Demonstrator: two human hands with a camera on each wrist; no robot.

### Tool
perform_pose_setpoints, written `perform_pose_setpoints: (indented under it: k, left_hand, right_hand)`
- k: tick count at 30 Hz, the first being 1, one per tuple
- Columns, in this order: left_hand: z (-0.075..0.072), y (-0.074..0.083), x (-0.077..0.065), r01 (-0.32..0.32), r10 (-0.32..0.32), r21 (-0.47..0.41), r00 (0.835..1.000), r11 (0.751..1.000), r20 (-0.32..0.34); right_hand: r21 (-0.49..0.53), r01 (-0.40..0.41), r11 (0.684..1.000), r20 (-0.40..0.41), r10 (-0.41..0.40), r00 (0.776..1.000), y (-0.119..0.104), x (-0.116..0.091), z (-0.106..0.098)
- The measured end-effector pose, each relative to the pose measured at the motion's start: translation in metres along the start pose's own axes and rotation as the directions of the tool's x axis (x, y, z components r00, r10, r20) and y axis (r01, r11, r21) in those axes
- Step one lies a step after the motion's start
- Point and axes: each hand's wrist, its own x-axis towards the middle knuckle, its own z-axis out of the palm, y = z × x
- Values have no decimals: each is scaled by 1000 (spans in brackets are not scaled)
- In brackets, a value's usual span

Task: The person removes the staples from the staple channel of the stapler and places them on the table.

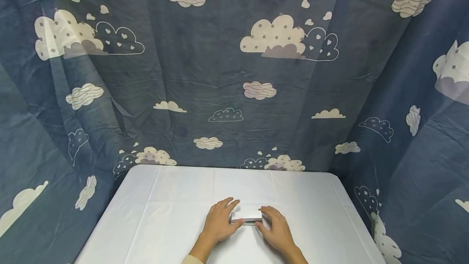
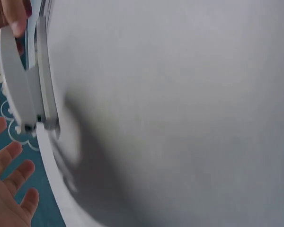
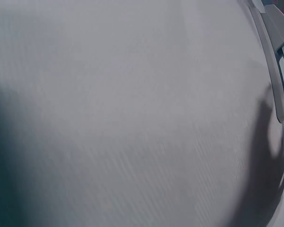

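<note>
Head view had the white stapler between my two hands, at the white tabletop; whether its base touched the surface I could not tell. My right hand pinched its right end between thumb and fingers. My left hand was loosely spread at the other end, the fingers apart from one another in the left wrist view, where a shadow fell beside the stapler.
</note>
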Motion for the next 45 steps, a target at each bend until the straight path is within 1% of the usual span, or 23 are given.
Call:
perform_pose_setpoints:
  k: [6,9,14,17,20,23,28,31,35,39,45]
  left_hand:
    - [15,14,4,-24,25,-10,999,1000,23]
    - [20,20,5,-40,41,-24,999,999,28]
    - [24,27,7,-47,48,-36,998,998,30]
    - [27,31,7,-54,55,-46,998,998,13]
    - [29,34,8,-66,65,-63,998,996,-19]
    - [30,36,8,-76,72,-78,996,994,-52]
    - [31,36,8,-69,63,-100,996,993,-62]
    - [31,35,8,-63,56,-114,997,991,-61]
    - [31,35,7,-65,58,-124,997,990,-55]
    - [30,35,7,-64,56,-143,997,988,-53]
    - [31,34,7,-61,54,-174,998,983,-44]
  right_hand:
    - [68,-61,996,19,60,998,2,-1,8]
    - [77,-77,994,17,76,997,4,-2,12]
    - [73,-90,993,26,88,996,5,-3,16]
    - [80,-94,992,31,92,995,7,-4,18]
    - [105,-78,991,13,77,997,10,-5,19]
    - [138,-60,989,-20,63,998,12,-6,21]
    - [187,-56,981,-48,66,997,13,-4,21]
    - [187,-69,980,-40,77,996,14,-4,20]
    - [166,-106,980,-6,109,994,15,-4,19]
    - [172,-129,977,18,128,992,14,-3,17]
    - [184,-117,976,16,116,993,15,-3,17]
